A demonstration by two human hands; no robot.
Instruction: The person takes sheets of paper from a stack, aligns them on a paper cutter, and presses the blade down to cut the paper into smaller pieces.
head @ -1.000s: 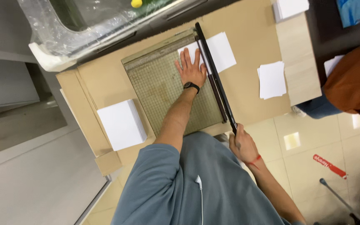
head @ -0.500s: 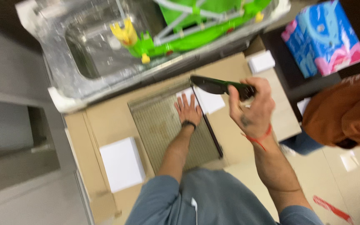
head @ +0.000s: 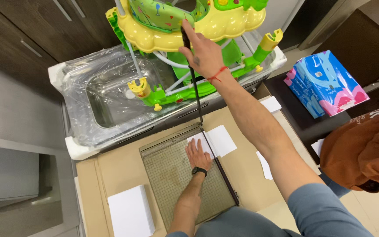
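Observation:
A grey gridded paper cutter (head: 172,175) lies on a cardboard-covered table (head: 119,162). My left hand (head: 197,154) presses flat on a white sheet of paper (head: 218,140) that hangs over the cutter's right edge. My right hand (head: 202,52) grips the handle end of the black cutting arm (head: 194,87), which is raised high, steeply tilted, hinged at the cutter's far corner.
A stack of white paper (head: 130,213) lies at the left of the table, more sheets (head: 270,104) at the right. Behind stands a plastic-wrapped steel sink (head: 97,101) with a green and yellow toy frame (head: 176,26). A blue patterned pack (head: 325,83) and a person in an orange shirt (head: 365,149) are at the right.
My right hand has lifted the cutting arm from flat on the cutter to high above it. My left hand stayed pressing on the paper. The camera view tilted upward.

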